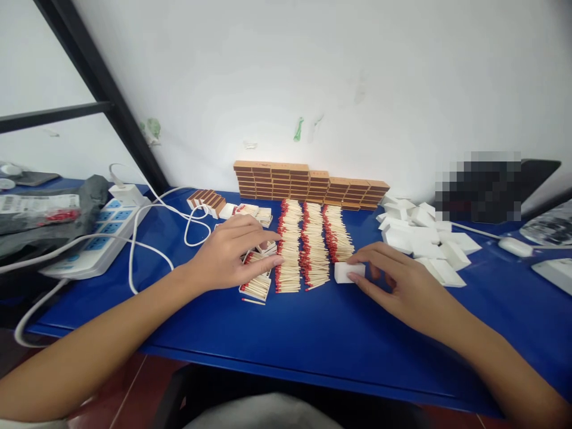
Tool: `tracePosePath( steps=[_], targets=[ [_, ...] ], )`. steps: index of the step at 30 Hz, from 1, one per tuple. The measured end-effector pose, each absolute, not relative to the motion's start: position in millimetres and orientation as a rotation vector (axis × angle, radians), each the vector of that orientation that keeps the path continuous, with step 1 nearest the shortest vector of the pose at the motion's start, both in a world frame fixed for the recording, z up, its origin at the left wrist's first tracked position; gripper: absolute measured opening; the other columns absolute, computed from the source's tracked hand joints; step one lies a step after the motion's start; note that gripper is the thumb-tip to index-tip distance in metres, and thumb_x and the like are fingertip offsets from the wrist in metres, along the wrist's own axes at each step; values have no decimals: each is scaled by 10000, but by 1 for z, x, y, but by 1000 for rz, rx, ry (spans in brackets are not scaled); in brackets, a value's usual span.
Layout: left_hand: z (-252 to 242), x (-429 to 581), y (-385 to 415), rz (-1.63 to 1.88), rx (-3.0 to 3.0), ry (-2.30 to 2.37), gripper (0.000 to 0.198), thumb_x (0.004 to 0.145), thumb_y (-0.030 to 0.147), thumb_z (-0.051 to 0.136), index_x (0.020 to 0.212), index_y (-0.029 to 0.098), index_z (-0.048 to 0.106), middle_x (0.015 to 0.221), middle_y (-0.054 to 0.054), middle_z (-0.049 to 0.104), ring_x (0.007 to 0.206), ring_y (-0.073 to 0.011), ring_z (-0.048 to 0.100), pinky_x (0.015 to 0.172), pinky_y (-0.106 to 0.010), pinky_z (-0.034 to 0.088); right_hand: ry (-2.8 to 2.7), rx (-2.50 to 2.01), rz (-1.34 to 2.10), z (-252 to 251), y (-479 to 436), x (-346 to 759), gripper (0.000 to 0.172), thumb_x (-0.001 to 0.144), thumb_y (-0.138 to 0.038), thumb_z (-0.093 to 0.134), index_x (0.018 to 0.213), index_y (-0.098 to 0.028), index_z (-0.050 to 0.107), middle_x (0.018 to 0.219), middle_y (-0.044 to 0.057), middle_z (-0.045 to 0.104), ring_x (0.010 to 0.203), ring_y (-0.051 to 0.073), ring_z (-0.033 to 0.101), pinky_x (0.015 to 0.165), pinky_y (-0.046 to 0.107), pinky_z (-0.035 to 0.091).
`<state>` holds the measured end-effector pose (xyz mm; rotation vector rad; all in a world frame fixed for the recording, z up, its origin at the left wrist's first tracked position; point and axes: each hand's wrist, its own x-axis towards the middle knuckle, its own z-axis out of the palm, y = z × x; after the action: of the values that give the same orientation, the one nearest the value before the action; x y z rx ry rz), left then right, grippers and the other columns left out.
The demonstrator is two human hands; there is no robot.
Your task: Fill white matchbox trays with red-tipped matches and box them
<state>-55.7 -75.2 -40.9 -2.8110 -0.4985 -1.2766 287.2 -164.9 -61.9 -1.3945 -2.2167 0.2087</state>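
Blue table (313,339), seated worker, both bare forearms in view. Three rows of matchsticks (313,250) lie in the middle, red heads all turned left, probably so that a bunch comes away already aligned. The left hand (232,253) lies palm down and loosely open, with index and thumb spread apart and their tips touching the head side of the nearest row. No stick is plainly gripped. Under and just beside that palm sit the filled trays (257,286), kept close to the hand that works the sticks. One loose match (253,301) lies just in front of them. The right hand (402,280) is pinched around a single white tray (346,273), thumb on the near side and fingers on the far side. The tray rests on the table, touching the near end of the right-hand row. The empty trays (424,238) are heaped to the right, on that hand's own side, which seems to keep the arms from crossing. Brown sleeves (308,182) are stacked along the wall, behind the rows and out of the working space. A power strip (102,232) with white cables sits at far left, well apart.
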Motion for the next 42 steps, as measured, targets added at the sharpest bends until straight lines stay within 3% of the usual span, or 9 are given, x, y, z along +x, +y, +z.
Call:
tracePosePath(
  steps=[11, 18, 22, 29, 34, 42],
  targets=[
    [-39, -55, -76, -1252, -2810, -513, 240, 973, 358, 740, 1128, 176, 765, 802, -58, 750, 800, -192, 693, 781, -348, 582, -2255, -1417, -2, -71, -167, 294, 323, 1075, -408, 529, 1285, -277, 736, 1290, 108, 660, 706, 160, 657, 709, 397, 589],
    [-39, -55, -76, -1247, -2835, -539, 228, 982, 367, 724, 1121, 191, 766, 813, -59, 750, 803, -198, 697, 787, -355, 579, -2303, -1436, 70, -68, -170, 294, 423, 1021, -467, 634, 1418, -322, 639, 1384, 88, 632, 773, 172, 669, 718, 381, 601],
    [-40, -55, -76, -1252, -2831, -513, 234, 967, 346, 743, 1125, 175, 763, 819, -62, 751, 797, -200, 694, 776, -355, 576, -2298, -1427, 189, -67, -168, 295, 344, 1030, -445, 615, 1345, -319, 675, 1324, 78, 674, 755, 170, 653, 713, 365, 602],
    [-40, -56, -75, -1238, -2820, -496, 226, 969, 326, 746, 1121, 161, 761, 806, -60, 743, 791, -194, 686, 769, -347, 573, -2244, -1413, 226, -69, -165, 298, 387, 1015, -558, 629, 1300, -314, 722, 1133, 71, 721, 668, 166, 613, 673, 358, 569],
    [-42, -57, -74, -1220, -2818, -497, 219, 969, 316, 747, 1120, 159, 756, 865, -79, 763, 826, -200, 695, 788, -352, 579, -2172, -1413, 268, -68, -164, 303, 391, 992, -599, 655, 1247, -315, 739, 953, 41, 689, 629, 162, 567, 614, 339, 521],
    [-41, -56, -74, -1223, -2810, -505, 199, 972, 301, 742, 1120, 169, 755, 822, -52, 740, 787, -182, 670, 786, -347, 572, -2041, -1440, 378, -54, -177, 307, 378, 947, -563, 727, 1227, -310, 748, 848, 20, 667, 617, 160, 557, 600, 332, 509]
  ],
)
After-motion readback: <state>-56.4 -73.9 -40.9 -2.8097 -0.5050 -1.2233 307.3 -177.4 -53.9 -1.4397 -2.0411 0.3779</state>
